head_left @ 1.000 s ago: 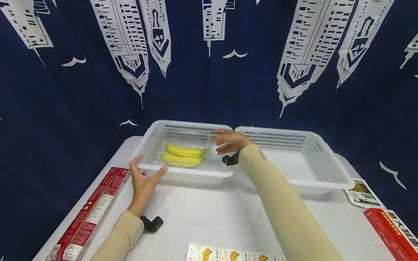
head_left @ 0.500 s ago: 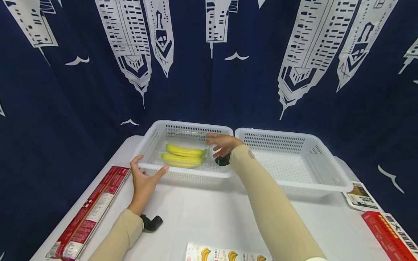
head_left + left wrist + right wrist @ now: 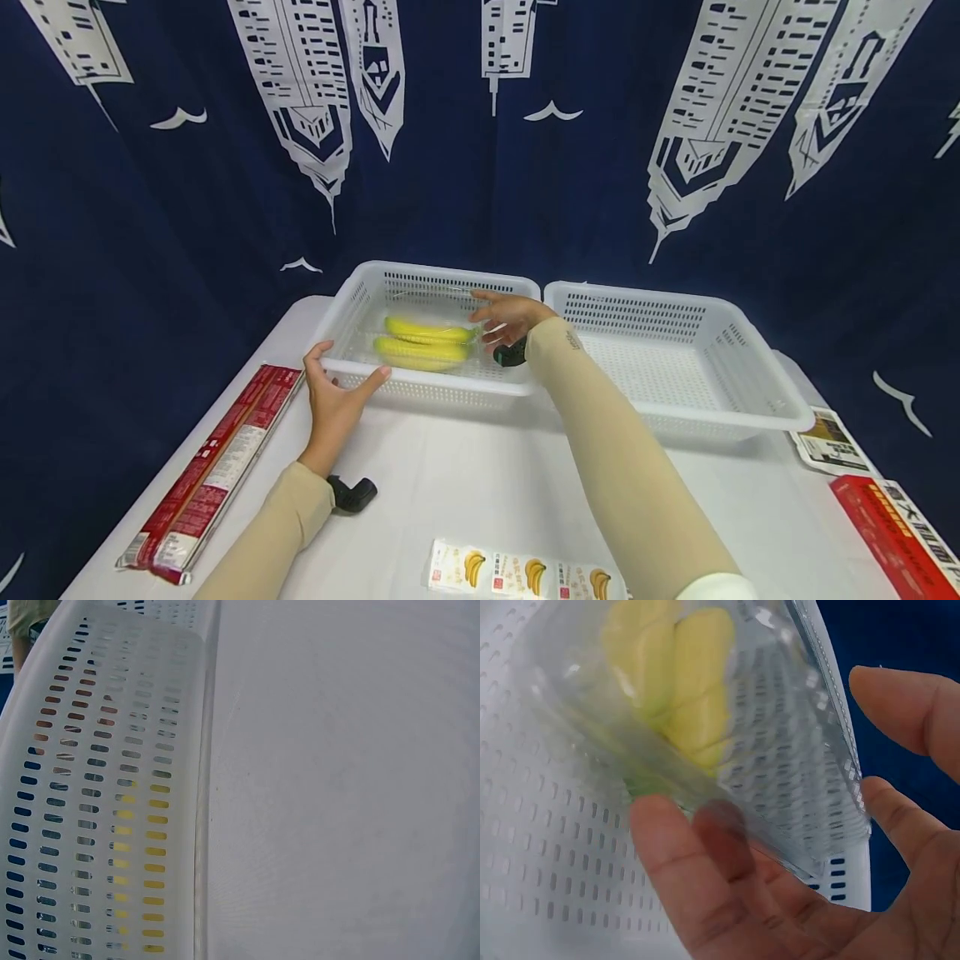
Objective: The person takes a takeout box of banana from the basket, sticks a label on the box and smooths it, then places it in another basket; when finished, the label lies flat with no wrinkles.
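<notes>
Yellow bananas point(image 3: 423, 353) lie inside a clear plastic box point(image 3: 780, 742) in the left white basket point(image 3: 442, 385). My left hand point(image 3: 333, 410) holds the basket's front-left corner, thumb on the front rim and fingers at the side. That hand is out of sight in the left wrist view, where bananas show yellow through the slots. My right hand point(image 3: 512, 317) reaches into the basket at the box's right end, fingers spread. In the right wrist view its fingers point(image 3: 664, 847) are right at the box's edge, one seen through the clear plastic, while the thumb stands away from it.
A second white basket point(image 3: 750, 421) stands beside it on the right. A long red packet point(image 3: 225, 467) lies on the left, a strip of banana stickers point(image 3: 525, 571) at the front. A red box point(image 3: 888, 529) and a flat packet point(image 3: 831, 443) lie on the right.
My right hand has moved left, further into the left basket, up to the end of the clear box. My left hand keeps its place on the basket corner.
</notes>
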A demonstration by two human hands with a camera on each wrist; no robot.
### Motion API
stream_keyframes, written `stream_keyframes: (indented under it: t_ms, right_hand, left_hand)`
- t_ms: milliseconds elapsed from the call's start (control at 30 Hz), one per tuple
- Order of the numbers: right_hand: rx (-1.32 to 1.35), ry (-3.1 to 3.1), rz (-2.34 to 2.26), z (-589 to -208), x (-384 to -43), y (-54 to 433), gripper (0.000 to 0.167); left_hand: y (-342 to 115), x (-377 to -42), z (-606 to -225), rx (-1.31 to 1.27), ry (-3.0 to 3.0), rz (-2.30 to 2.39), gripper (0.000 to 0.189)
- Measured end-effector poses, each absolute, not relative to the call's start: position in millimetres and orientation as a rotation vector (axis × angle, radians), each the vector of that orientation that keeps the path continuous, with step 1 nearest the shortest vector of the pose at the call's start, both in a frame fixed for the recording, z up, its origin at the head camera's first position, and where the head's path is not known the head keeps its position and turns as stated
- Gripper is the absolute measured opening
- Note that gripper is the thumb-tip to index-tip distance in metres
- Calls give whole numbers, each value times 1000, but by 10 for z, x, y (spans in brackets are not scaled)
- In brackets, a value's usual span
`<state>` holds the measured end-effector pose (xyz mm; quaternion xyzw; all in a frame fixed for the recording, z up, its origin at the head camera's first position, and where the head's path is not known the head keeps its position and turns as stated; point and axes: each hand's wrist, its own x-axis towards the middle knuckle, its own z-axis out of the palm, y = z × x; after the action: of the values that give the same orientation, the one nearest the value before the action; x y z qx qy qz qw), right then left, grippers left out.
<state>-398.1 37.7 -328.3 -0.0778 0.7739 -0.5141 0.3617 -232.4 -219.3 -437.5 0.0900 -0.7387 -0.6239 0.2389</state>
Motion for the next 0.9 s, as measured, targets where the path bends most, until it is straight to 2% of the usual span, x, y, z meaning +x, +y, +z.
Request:
stream_keyframes:
  t_ms: [400,900]
  right_hand:
    - [-166,2013,-1473,-3200,-3933,276,90]
    - [-234,2059,-1557,-3144,-3874,392,84]
  left_hand:
    - [-2193,-2361,-4340,257,-2031,-1714,97]
    - [-2208,-2370,-4377,257,-2019,-1705,98]
